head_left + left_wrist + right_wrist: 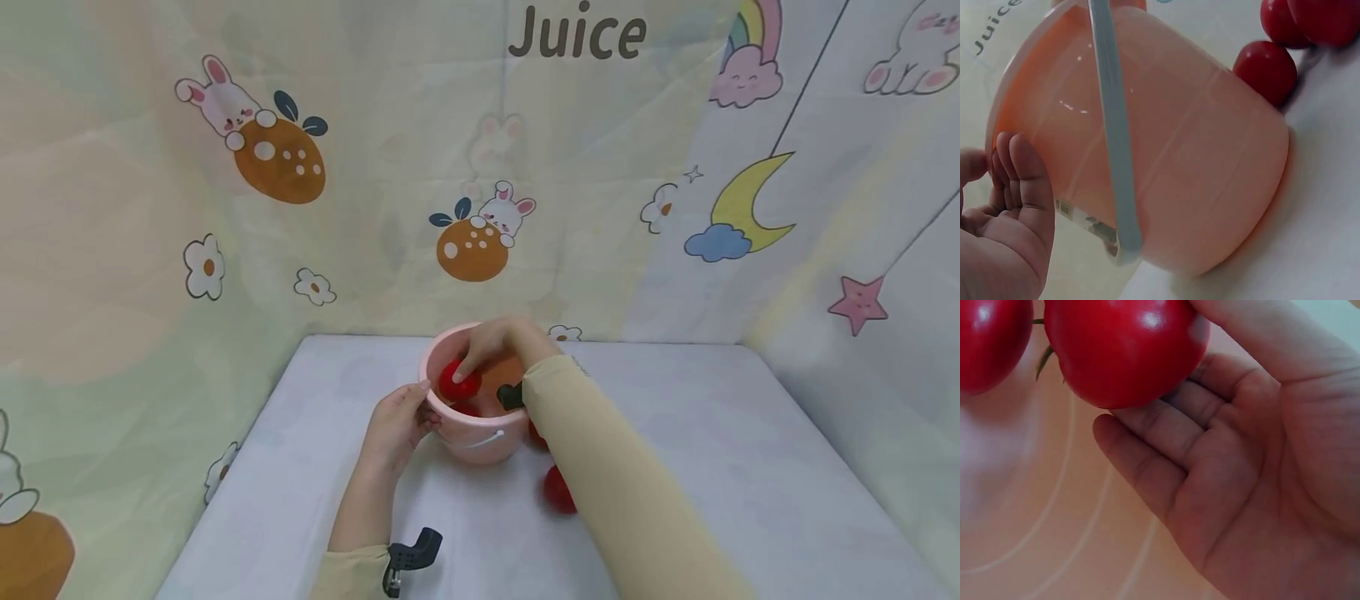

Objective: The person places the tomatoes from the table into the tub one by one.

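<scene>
A pink bucket [480, 450] with a pale handle [1113, 125] stands on the table. At its left rim my left hand [396, 423] pinches the edge between thumb and fingers. My right hand [497, 340] reaches over the rim into the bucket and holds a red tomato [463, 387]. In the right wrist view, thumb and fingers lie around that tomato [1129, 353], and a second tomato [991, 344] with a green stem sits beside it inside the bucket. The right forearm hides part of the bucket's right side.
Outside the bucket, on its right, several red tomatoes lie on the white table [720, 450]; one tomato [557, 490] is partly behind the right sleeve. In the left wrist view a tomato [1266, 72] lies close to the bucket's wall. A printed curtain [390, 208] rises behind the table.
</scene>
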The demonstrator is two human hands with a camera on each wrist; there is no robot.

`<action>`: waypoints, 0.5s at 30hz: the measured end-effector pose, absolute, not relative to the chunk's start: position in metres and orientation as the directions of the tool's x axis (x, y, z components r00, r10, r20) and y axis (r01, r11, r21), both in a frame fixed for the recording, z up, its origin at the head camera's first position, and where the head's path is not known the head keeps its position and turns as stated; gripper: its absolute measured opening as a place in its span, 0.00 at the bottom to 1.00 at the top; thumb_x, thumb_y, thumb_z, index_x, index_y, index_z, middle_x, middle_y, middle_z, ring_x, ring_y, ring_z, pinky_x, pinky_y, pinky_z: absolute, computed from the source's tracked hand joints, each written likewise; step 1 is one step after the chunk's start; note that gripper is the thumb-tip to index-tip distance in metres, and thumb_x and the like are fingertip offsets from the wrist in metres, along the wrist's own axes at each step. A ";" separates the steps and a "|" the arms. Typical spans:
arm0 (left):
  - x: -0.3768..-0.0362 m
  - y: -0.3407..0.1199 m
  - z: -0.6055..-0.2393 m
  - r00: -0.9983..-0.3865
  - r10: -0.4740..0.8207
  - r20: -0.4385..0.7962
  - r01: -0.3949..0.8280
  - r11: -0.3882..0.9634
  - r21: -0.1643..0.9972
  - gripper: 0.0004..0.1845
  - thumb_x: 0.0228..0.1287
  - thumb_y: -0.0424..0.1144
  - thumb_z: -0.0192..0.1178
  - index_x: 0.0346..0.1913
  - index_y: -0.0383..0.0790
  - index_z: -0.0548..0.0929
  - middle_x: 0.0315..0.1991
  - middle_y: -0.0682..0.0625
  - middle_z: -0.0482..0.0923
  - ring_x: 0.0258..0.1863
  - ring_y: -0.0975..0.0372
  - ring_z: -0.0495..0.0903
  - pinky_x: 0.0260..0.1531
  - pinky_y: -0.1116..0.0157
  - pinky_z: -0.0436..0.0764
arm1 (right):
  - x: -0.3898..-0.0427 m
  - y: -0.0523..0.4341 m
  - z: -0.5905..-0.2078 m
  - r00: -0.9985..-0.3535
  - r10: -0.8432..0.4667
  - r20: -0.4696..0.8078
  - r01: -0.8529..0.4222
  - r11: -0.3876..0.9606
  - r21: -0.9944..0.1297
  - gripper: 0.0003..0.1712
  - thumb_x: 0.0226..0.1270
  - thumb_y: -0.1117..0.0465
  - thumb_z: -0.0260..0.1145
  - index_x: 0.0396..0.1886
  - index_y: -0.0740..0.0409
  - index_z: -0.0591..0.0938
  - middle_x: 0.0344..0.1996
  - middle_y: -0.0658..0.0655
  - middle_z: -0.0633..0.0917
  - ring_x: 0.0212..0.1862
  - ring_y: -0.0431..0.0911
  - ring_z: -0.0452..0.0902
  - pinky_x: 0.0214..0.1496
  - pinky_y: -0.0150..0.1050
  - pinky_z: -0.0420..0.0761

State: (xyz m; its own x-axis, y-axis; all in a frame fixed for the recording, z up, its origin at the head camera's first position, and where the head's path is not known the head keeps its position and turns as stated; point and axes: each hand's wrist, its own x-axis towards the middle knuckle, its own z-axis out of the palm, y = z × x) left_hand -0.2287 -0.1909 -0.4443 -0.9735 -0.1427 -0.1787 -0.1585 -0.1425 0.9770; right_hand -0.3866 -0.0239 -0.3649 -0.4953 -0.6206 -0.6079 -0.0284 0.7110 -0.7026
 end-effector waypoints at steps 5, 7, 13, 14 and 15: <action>-0.230 -0.188 -0.442 -0.969 -0.134 -0.207 -0.179 -0.197 0.964 0.24 0.68 0.54 0.61 0.55 0.39 0.81 0.39 0.44 0.80 0.37 0.55 0.82 0.44 0.65 0.85 | -0.386 -0.024 -0.370 -0.510 -0.584 -0.632 -0.001 0.734 -0.679 0.27 0.52 0.59 0.79 0.53 0.50 0.81 0.53 0.54 0.83 0.59 0.53 0.75 0.62 0.50 0.80; -0.230 -0.188 -0.441 -0.970 -0.138 -0.201 -0.173 -0.194 0.966 0.24 0.68 0.54 0.61 0.56 0.39 0.81 0.39 0.43 0.80 0.37 0.55 0.82 0.44 0.65 0.85 | -0.386 -0.024 -0.371 -0.519 -0.575 -0.632 -0.007 0.743 -0.669 0.26 0.52 0.58 0.79 0.52 0.51 0.81 0.53 0.54 0.83 0.59 0.53 0.75 0.62 0.49 0.80; -0.230 -0.190 -0.441 -0.970 -0.146 -0.195 -0.164 -0.198 0.966 0.22 0.69 0.53 0.60 0.54 0.40 0.81 0.38 0.44 0.81 0.37 0.56 0.82 0.43 0.65 0.85 | -0.388 -0.027 -0.373 -0.510 -0.579 -0.636 0.020 0.731 -0.682 0.26 0.53 0.58 0.78 0.53 0.53 0.81 0.54 0.55 0.82 0.59 0.53 0.76 0.62 0.50 0.80; -0.230 -0.190 -0.442 -0.970 -0.144 -0.194 -0.163 -0.201 0.966 0.21 0.69 0.53 0.59 0.54 0.39 0.81 0.38 0.44 0.81 0.36 0.56 0.82 0.43 0.65 0.86 | -0.388 -0.028 -0.374 -0.508 -0.577 -0.639 0.032 0.729 -0.684 0.26 0.53 0.58 0.78 0.53 0.53 0.81 0.54 0.55 0.82 0.59 0.53 0.76 0.63 0.50 0.79; -0.230 -0.190 -0.443 -0.970 -0.143 -0.194 -0.162 -0.207 0.965 0.21 0.70 0.52 0.59 0.53 0.39 0.82 0.37 0.43 0.81 0.36 0.56 0.82 0.43 0.64 0.86 | -0.388 -0.028 -0.374 -0.506 -0.574 -0.643 0.043 0.728 -0.684 0.27 0.52 0.58 0.78 0.53 0.53 0.81 0.54 0.55 0.82 0.59 0.53 0.76 0.63 0.50 0.79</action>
State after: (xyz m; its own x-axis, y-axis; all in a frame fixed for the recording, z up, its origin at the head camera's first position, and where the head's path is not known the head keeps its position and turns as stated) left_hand -0.2298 -0.1904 -0.4428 -0.9705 -0.1430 -0.1941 -0.1624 -0.2071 0.9648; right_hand -0.3877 -0.0284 -0.3744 -0.5064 -0.5743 -0.6432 0.0433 0.7281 -0.6841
